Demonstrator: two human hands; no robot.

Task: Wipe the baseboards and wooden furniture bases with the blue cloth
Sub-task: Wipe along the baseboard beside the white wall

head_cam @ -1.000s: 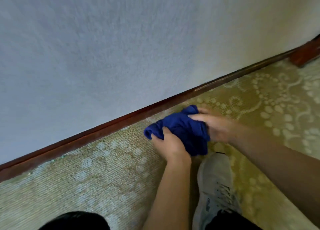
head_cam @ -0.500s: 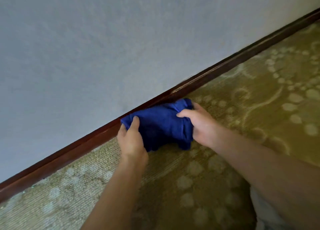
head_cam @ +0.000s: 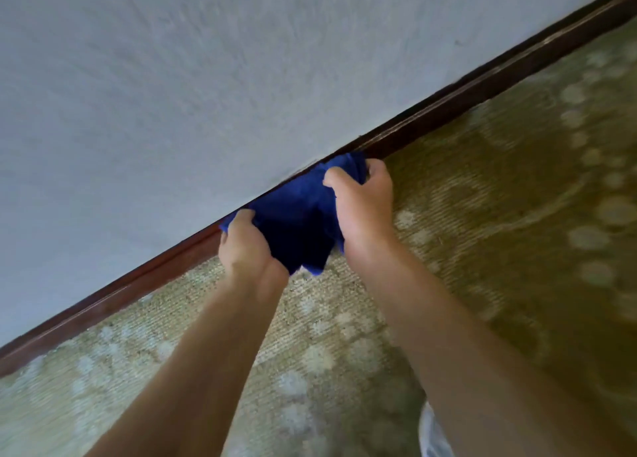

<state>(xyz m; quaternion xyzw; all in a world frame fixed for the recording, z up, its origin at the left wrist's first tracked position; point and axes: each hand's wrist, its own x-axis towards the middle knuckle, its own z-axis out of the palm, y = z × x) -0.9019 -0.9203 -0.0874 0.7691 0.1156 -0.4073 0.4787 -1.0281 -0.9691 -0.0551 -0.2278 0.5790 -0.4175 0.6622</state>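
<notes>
Blue cloth [head_cam: 296, 222] is soft and floppy, so my left hand [head_cam: 246, 246] and right hand [head_cam: 362, 208] stay curled tight on its ends, bunched against the baseboard [head_cam: 448, 108].

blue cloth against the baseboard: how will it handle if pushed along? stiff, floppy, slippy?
Likely floppy: the blue cloth bunches in folds between the left hand and right hand. Probably light, since a loose corner hangs free. Pushed along the baseboard, it should conform, though it may drag on the carpet.
</notes>
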